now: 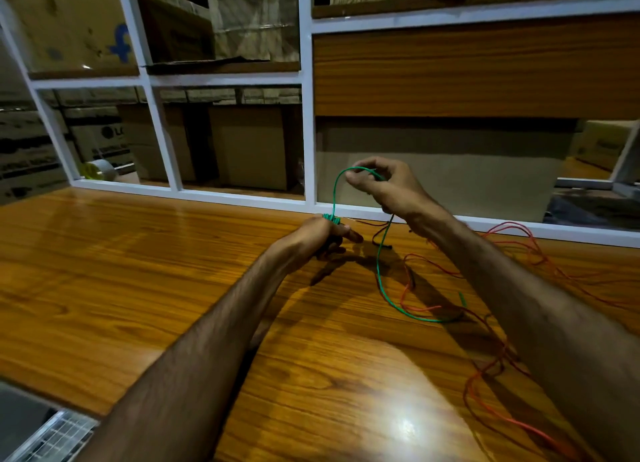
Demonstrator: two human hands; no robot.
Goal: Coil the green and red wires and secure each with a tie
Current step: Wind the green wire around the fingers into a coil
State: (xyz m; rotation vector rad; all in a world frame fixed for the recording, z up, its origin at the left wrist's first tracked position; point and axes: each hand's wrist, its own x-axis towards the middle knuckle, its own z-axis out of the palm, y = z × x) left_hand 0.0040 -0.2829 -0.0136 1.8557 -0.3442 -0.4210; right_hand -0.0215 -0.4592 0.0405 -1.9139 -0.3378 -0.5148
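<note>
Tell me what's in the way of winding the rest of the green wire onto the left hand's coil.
The green wire trails from the right hand to the left hand, crossing strands of red wire on the table. They could snag.

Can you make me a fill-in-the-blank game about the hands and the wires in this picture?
1. The left hand holds a small coil of ____ wire.
2. The right hand pinches the green wire up in the air, above the wooden ____.
3. The wire lying loose in tangles on the tabletop, not coiled yet, is ____.
4. Behind the glass, at the left, sits a roll of ____.

Missing words: green; tabletop; red; tape
</note>
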